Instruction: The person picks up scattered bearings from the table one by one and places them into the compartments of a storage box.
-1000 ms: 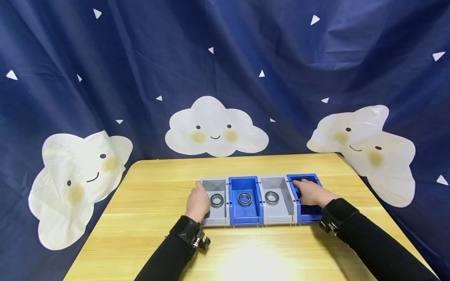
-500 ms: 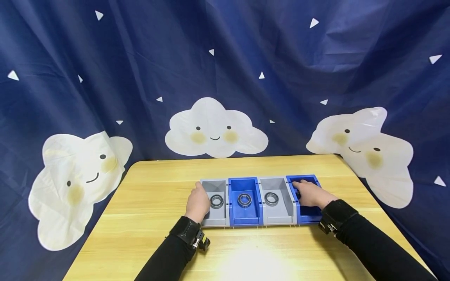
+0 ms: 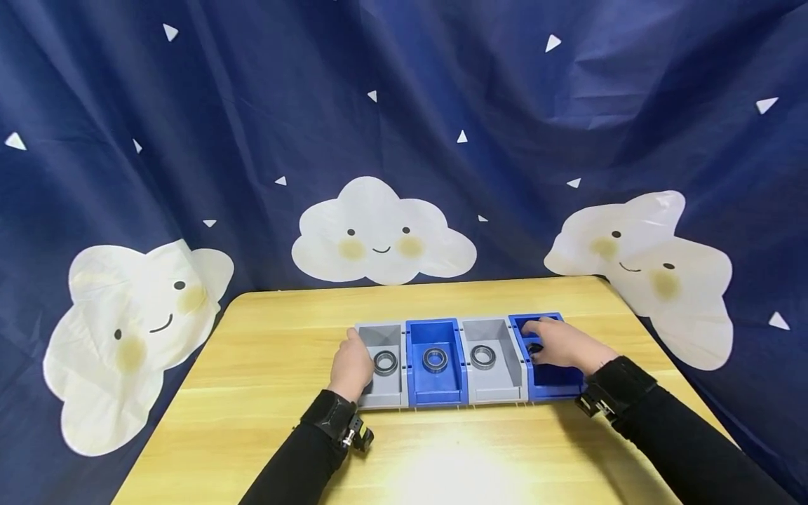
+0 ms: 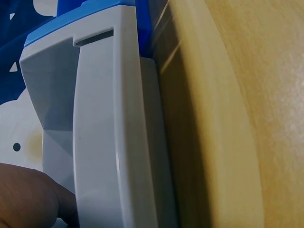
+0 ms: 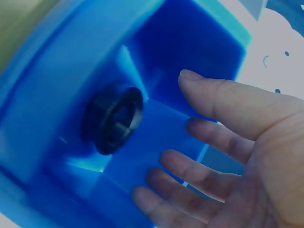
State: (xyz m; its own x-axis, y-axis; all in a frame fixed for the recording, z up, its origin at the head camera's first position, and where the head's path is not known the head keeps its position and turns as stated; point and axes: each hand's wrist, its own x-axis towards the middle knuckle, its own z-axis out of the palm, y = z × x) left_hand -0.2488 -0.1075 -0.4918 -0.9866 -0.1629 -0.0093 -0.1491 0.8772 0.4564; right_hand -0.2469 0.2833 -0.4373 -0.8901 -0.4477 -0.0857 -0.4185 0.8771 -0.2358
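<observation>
A row of grey and blue bins stands on the table. My left hand grips the outer wall of the leftmost grey bin; in the left wrist view a digit reaches over into that bin, and the rest of the hand is out of frame. My right hand is over the rightmost blue bin, thumb and fingers spread apart. Inside this bin a dark ball bearing leans on edge near the wall, apart from the fingers in the right wrist view.
One bearing lies flat in each other bin: the left grey bin's bearing, the middle blue bin's bearing and the second grey bin's bearing. Behind the wooden table hangs a dark blue curtain with clouds.
My right hand has drawn back slightly to the right, and more of the bearing beside its fingers shows. My left hand stays at the grey bin. The head view has shifted a little.
</observation>
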